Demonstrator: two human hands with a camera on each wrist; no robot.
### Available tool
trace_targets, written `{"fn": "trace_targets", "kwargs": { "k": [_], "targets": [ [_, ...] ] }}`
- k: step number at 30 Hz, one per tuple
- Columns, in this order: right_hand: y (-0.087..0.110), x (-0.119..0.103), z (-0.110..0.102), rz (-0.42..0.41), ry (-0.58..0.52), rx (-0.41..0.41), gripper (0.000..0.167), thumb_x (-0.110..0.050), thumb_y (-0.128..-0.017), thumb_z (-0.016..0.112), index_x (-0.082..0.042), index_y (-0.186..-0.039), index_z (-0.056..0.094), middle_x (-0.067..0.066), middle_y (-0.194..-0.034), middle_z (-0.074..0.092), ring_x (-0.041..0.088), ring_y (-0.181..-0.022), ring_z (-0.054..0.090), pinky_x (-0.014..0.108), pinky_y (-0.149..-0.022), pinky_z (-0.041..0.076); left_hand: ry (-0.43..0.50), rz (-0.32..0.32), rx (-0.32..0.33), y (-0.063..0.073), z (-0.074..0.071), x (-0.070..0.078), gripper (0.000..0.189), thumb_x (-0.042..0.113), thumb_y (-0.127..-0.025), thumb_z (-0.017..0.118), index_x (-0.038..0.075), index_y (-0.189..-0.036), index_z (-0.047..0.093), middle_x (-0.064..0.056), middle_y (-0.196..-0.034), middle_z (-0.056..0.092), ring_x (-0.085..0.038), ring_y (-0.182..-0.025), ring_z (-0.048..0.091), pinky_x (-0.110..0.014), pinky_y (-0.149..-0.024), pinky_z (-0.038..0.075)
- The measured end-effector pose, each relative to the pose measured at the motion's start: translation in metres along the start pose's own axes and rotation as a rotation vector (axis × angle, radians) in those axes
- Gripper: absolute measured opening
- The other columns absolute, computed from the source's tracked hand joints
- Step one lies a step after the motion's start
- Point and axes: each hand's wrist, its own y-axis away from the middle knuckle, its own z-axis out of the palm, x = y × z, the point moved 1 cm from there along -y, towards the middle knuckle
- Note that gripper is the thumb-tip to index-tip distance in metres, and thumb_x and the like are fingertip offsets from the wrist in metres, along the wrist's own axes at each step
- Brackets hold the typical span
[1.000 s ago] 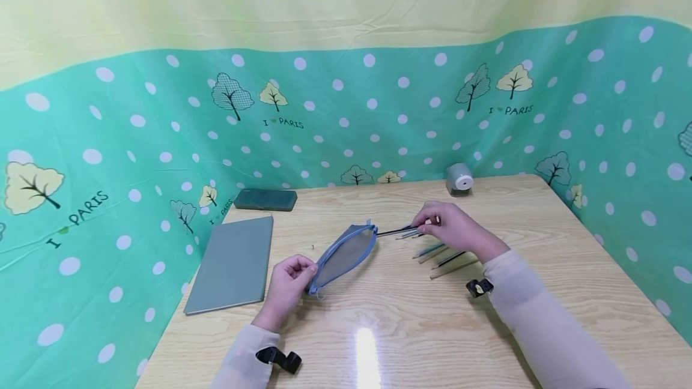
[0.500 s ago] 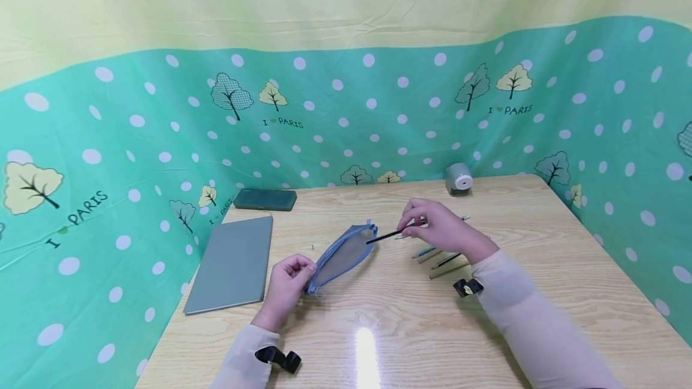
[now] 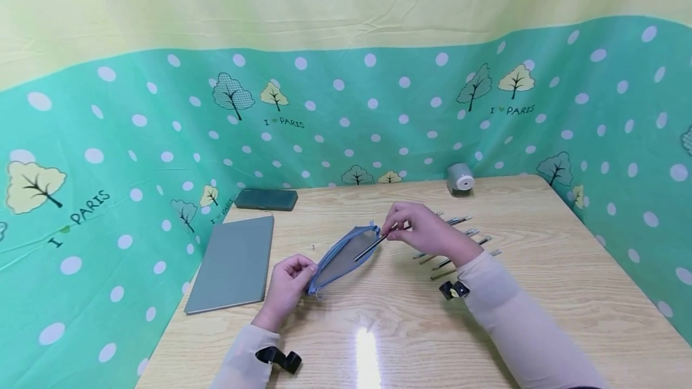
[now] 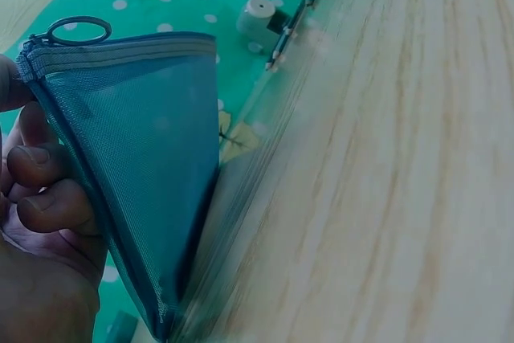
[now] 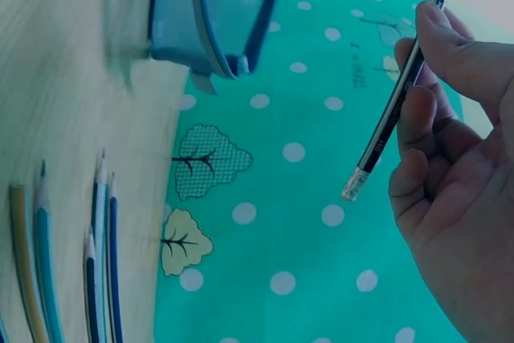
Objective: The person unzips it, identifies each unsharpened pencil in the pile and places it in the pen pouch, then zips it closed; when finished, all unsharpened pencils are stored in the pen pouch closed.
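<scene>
Holding the blue pouch (image 3: pixel 340 261): left hand (image 3: pixel 289 281), pinching its near end; the zipped mouth gapes, around the middle of the tabletop (image 3: pixel 432 332).
Pencil (image 5: pixel 381 140): pinched by the right hand (image 3: pixel 418 227), its end away from the eraser at the pouch's mouth; inside or above, cannot tell.
Loose pencils (image 5: pixel 99 222): right of the pouch.
Notebook (image 3: pixel 232 266): along the left edge.
Dark case (image 3: pixel 266 199): far left corner.
Sharpener (image 3: pixel 460 179): far edge, toward the right corner.

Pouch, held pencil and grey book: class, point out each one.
Pouch (image 4: pixel 148 142), left wrist view: middle of the mesh side.
Held pencil (image 5: pixel 385 126), right wrist view: dark barrel.
Grey book (image 3: pixel 232 266), head view: middle of the cover.
</scene>
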Motion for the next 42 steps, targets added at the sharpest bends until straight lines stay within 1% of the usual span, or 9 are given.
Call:
{"fn": "trace_targets", "kwargs": {
  "k": [5, 10, 14, 19, 22, 26, 32, 37, 42],
  "targets": [
    [0.000, -0.001, 0.006, 0.005, 0.017, -0.002, 0.025, -0.005, -0.092, 0.080, -0.029, -0.097, 0.079, -0.010, -0.098, 0.062, 0.011, -0.094, 0.062, 0.036, -0.078, 0.053, -0.011, -0.002, -0.017, 0.000, 0.001, 0.001, 0.017, 0.002, -0.099, 0.069, -0.014, -0.095, 0.066, -0.001, -0.074, 0.064, -0.005, -0.059, 0.051, -0.018, -0.052, 0.042],
    [-0.001, 0.000, 0.011, -0.008, 0.022, 0.003, 0.025, -0.005, -0.092, 0.080, -0.029, -0.096, 0.079, -0.011, -0.097, 0.063, 0.010, -0.093, 0.062, 0.034, -0.080, 0.053, -0.011, 0.000, -0.028, 0.001, 0.002, 0.001, 0.013, 0.003, -0.099, 0.069, -0.009, -0.093, 0.069, -0.003, -0.075, 0.065, -0.006, -0.059, 0.052, -0.018, -0.052, 0.042],
    [-0.001, 0.000, 0.015, -0.014, 0.009, -0.002, 0.024, -0.002, -0.092, 0.079, -0.026, -0.097, 0.079, -0.009, -0.097, 0.063, 0.011, -0.094, 0.063, 0.035, -0.084, 0.055, -0.016, 0.005, -0.036, 0.001, 0.002, 0.000, 0.012, 0.002, -0.099, 0.070, -0.008, -0.092, 0.068, 0.000, -0.073, 0.063, -0.006, -0.059, 0.052, -0.018, -0.053, 0.042],
    [-0.002, 0.000, 0.021, -0.022, 0.018, -0.011, 0.026, 0.000, -0.091, 0.079, -0.026, -0.096, 0.078, -0.009, -0.098, 0.063, 0.010, -0.095, 0.063, 0.035, -0.086, 0.055, -0.021, 0.006, -0.045, 0.002, 0.003, -0.001, 0.011, 0.002, -0.099, 0.070, -0.007, -0.092, 0.068, 0.002, -0.071, 0.061, -0.005, -0.059, 0.051, -0.018, -0.053, 0.042],
    [-0.003, 0.001, 0.025, -0.037, 0.025, -0.016, 0.027, 0.000, -0.092, 0.078, -0.027, -0.095, 0.077, -0.009, -0.098, 0.064, 0.010, -0.094, 0.063, 0.034, -0.083, 0.055, -0.023, 0.009, -0.048, 0.002, 0.003, -0.001, 0.011, 0.002, -0.098, 0.070, -0.007, -0.092, 0.068, 0.002, -0.072, 0.061, -0.005, -0.060, 0.051, -0.018, -0.054, 0.042],
    [-0.004, 0.001, 0.029, -0.056, 0.026, -0.031, 0.024, -0.002, -0.092, 0.079, -0.026, -0.095, 0.077, -0.008, -0.096, 0.063, 0.009, -0.091, 0.063, 0.032, -0.079, 0.055, -0.025, 0.011, -0.056, 0.002, 0.003, -0.001, 0.010, 0.002, -0.098, 0.070, -0.006, -0.092, 0.068, 0.001, -0.073, 0.062, -0.006, -0.060, 0.052, -0.018, -0.054, 0.043],
    [-0.004, 0.002, 0.034, -0.057, 0.028, -0.050, 0.021, -0.004, -0.092, 0.079, -0.025, -0.095, 0.078, -0.008, -0.095, 0.063, 0.008, -0.090, 0.063, 0.031, -0.081, 0.055, -0.016, 0.017, -0.074, 0.002, 0.004, -0.002, 0.010, 0.001, -0.098, 0.069, -0.007, -0.093, 0.068, 0.002, -0.072, 0.061, -0.005, -0.059, 0.050, -0.018, -0.054, 0.042],
    [-0.005, 0.002, 0.037, -0.076, 0.030, -0.054, 0.019, -0.004, -0.092, 0.079, -0.022, -0.096, 0.079, -0.007, -0.095, 0.063, 0.007, -0.089, 0.063, 0.030, -0.079, 0.055, -0.014, 0.017, -0.079, 0.002, 0.004, -0.002, 0.010, 0.002, -0.098, 0.070, -0.007, -0.093, 0.068, 0.003, -0.073, 0.061, -0.005, -0.060, 0.050, -0.018, -0.054, 0.042],
    [-0.007, 0.003, 0.042, -0.095, 0.047, -0.060, 0.018, -0.004, -0.091, 0.080, -0.022, -0.096, 0.078, -0.008, -0.097, 0.065, 0.007, -0.087, 0.062, 0.029, -0.077, 0.055, -0.017, 0.012, -0.082, 0.002, 0.004, -0.003, 0.010, 0.002, -0.098, 0.070, -0.006, -0.093, 0.068, 0.002, -0.074, 0.063, -0.005, -0.061, 0.052, -0.018, -0.055, 0.043]
  ]
}}
